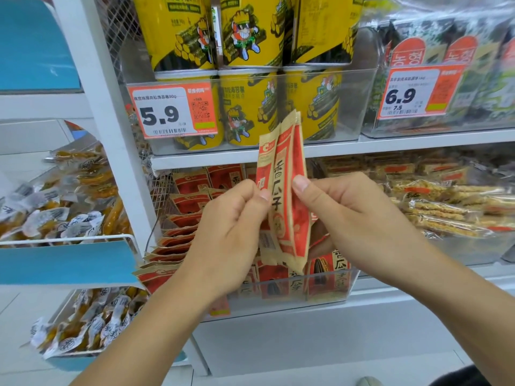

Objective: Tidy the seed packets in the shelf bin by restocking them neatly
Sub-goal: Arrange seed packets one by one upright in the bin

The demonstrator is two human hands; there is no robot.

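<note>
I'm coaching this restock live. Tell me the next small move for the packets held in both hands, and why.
Probably square the held seed packets into one even stack, then lower them into the clear bin. The left hand and right hand each have a grip on the bunch, which is upright but fanned at the top, directly above the bin where other packets stand in rows.

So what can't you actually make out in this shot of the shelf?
- Head view: how many held seed packets; they overlap edge-on.
- Bin contents behind both hands: left hand, right hand.
- Small print on the 5.9 price tag: too blurred.
- Yellow tubs: tops cut off by the frame edge.
</note>
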